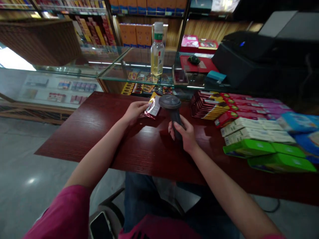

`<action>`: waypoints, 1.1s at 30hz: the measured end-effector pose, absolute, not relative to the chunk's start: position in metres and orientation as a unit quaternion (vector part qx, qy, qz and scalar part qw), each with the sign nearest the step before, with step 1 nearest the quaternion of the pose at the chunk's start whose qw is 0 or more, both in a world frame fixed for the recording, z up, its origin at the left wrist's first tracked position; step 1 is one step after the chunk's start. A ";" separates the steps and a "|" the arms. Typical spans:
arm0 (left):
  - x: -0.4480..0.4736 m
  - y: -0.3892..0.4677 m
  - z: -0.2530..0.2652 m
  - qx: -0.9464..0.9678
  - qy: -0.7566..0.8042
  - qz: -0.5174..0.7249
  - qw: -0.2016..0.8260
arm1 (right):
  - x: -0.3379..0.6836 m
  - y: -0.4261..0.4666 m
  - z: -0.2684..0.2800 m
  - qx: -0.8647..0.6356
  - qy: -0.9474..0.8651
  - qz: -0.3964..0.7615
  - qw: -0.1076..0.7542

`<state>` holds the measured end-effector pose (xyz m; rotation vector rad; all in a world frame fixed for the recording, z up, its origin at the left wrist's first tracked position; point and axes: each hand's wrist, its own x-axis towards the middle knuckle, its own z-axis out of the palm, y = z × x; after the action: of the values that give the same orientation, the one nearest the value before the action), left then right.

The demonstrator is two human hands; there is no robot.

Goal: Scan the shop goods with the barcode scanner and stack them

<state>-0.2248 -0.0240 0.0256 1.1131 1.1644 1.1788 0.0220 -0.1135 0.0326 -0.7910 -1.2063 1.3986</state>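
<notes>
The left hand (136, 111) pinched a shiny packet (154, 107) near the tabletop's (139, 142) far edge; the right hand (185, 132) gripped a scanner (171, 103); the packet's glare could have spoiled a reading.

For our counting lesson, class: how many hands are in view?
2: the left hand holding the shiny packet, the right hand gripping the dark scanner. No other hand shows.
</notes>
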 end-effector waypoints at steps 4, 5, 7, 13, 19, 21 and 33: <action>-0.175 -0.027 0.029 0.506 0.455 0.505 0.531 | 0.050 -0.122 0.045 -0.360 -0.451 0.532 0.619; -0.159 -0.026 0.033 0.536 0.456 0.515 0.490 | 0.059 -0.126 0.048 -0.364 -0.443 0.522 0.631; -0.124 -0.023 0.045 0.610 0.452 0.532 0.375 | 0.080 -0.135 0.055 -0.375 -0.436 0.500 0.648; -0.026 -0.017 0.087 0.824 0.385 0.411 0.056 | 0.138 -0.172 0.079 -0.395 -0.426 0.390 0.714; 0.023 -0.012 0.084 0.898 0.375 0.219 -0.066 | 0.187 -0.199 0.086 -0.395 -0.397 0.353 0.750; 0.029 -0.011 0.077 0.896 0.381 0.213 -0.075 | 0.198 -0.203 0.084 -0.398 -0.392 0.351 0.752; 0.040 -0.020 0.059 0.881 0.371 0.292 -0.031 | 0.221 -0.237 0.078 -0.402 -0.368 0.375 0.750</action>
<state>0.0404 -0.0204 0.0590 2.8234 1.1903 0.9350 0.2209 -0.2372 0.0783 -0.8781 -0.8031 0.8198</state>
